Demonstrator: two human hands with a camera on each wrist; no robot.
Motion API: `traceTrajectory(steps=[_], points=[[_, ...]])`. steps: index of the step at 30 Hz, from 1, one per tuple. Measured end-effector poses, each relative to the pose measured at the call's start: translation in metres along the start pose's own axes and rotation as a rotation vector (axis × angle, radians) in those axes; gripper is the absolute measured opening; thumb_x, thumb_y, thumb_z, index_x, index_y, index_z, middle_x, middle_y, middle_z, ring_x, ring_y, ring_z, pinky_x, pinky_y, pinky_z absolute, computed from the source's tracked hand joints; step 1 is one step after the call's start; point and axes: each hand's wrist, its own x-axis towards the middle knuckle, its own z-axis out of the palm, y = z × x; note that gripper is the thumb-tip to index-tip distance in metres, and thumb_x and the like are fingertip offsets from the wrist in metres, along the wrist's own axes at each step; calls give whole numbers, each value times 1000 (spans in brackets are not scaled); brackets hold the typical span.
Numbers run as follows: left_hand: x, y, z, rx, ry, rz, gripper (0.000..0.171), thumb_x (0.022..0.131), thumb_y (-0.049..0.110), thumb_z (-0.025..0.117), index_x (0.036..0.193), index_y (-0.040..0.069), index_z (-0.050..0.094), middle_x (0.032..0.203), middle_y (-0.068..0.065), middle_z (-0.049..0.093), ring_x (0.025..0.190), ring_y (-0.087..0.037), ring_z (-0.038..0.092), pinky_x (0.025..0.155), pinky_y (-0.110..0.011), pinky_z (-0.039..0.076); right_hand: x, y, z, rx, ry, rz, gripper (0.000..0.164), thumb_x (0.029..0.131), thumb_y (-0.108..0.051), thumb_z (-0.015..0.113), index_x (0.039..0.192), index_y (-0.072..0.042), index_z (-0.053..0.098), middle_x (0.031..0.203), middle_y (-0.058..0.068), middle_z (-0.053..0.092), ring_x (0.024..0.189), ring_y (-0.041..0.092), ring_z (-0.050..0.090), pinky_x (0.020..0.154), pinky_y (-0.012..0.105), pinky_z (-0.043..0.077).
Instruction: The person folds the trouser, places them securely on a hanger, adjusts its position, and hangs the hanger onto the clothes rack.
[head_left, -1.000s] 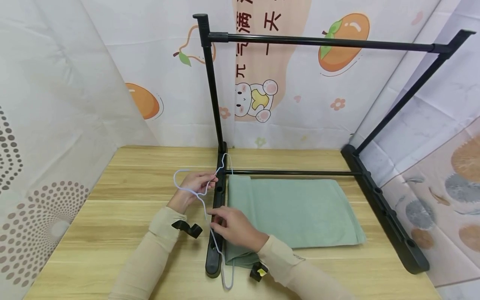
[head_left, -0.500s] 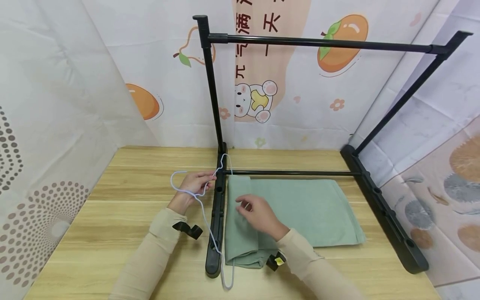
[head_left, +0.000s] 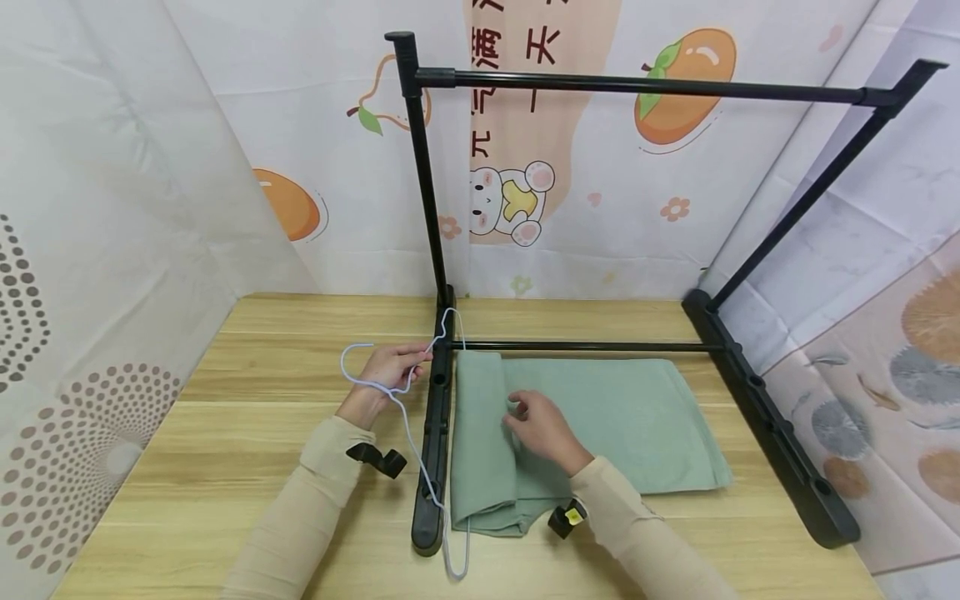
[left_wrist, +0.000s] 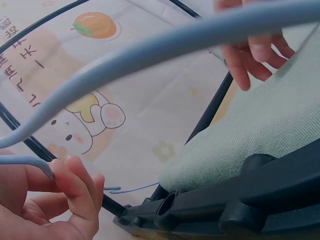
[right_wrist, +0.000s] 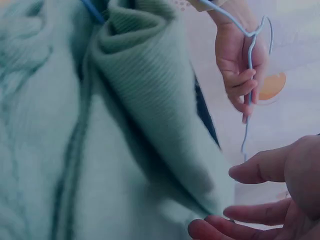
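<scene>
A folded sage-green cloth (head_left: 622, 425) lies flat on the table, its left end doubled over in a flap (head_left: 480, 442). The pale blue wire hanger (left_wrist: 150, 51) runs under that flap; its hook points left, and one narrow end sticks out at the front. My left hand (head_left: 390, 368) pinches the hanger wire near the hook, beside the rack's left foot. Over the cloth, just right of the flap's edge, is my right hand (head_left: 546, 429). Its thumb and fingers (right_wrist: 265, 212) are apart and loosely bent, holding nothing, with the fingertips close to the fold.
A black garment rack stands around the cloth, with a top bar (head_left: 645, 83), a low crossbar (head_left: 585, 346) behind the cloth, and left (head_left: 429, 525) and right (head_left: 813, 483) feet. Printed curtains (head_left: 600, 250) hang behind the wooden table (head_left: 247, 400).
My right hand has moved right, from the hanger wire at the left foot across the flap to its right edge. The left hand and hanger have barely moved.
</scene>
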Motion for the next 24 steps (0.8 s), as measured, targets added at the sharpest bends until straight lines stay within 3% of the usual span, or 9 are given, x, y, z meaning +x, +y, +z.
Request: traceTrajectory(steps=[5,8,12,15,18,20,22,24], points=[[0,-1,-1,4,0,2,40,99,2,49,136,-13,46,89,2,67,60,0,53,51,-10,42,3,7,7,103,-62,80,45,91,-15,65,129,9,55,81,5,64,67,13,57,60,28,47],[-1,-1,-1,6,-3,4,41,99,2,49,137,-12,46,88,3,67,60,0,53,51,-10,42,3,6,12,220,-119,128,52,92,-17,65,133,11,50,65,0,53,54,10,46,52,24,38],[-1,-1,-1,-5,0,10,41,99,2,48,137,-13,45,87,4,66,59,0,52,51,-10,42,4,0,17,342,-158,161,19,94,-18,62,92,0,59,54,-4,37,48,10,33,49,24,29],[0,-1,-2,-13,3,9,40,99,1,48,136,-14,46,85,5,66,60,0,52,52,-10,42,4,-9,18,427,-145,158,33,94,-14,60,71,-11,38,52,-6,34,47,9,39,49,24,37],[0,0,-2,-24,-8,7,40,99,-1,47,136,-16,44,83,6,66,60,-1,52,52,-10,42,0,-25,14,501,-110,121,21,95,-10,59,76,-6,50,52,-6,42,49,9,48,51,30,48],[0,1,-1,-43,-18,4,41,99,-1,47,136,-16,43,82,6,65,59,0,52,51,-10,43,-5,-39,10,530,-84,90,10,95,-9,59,92,0,61,56,-4,53,51,9,52,54,35,52],[0,3,-1,-57,-24,7,42,99,-1,47,137,-16,42,81,7,66,58,1,51,50,-9,42,-10,-53,5,556,-55,63,20,95,-8,58,110,3,64,64,2,63,52,8,55,54,38,53],[-1,7,0,-74,-32,16,42,99,0,47,138,-16,41,80,9,65,57,1,50,50,-8,42,-15,-65,-1,592,-28,48,26,95,-7,58,117,5,63,70,8,68,53,8,57,53,37,53]])
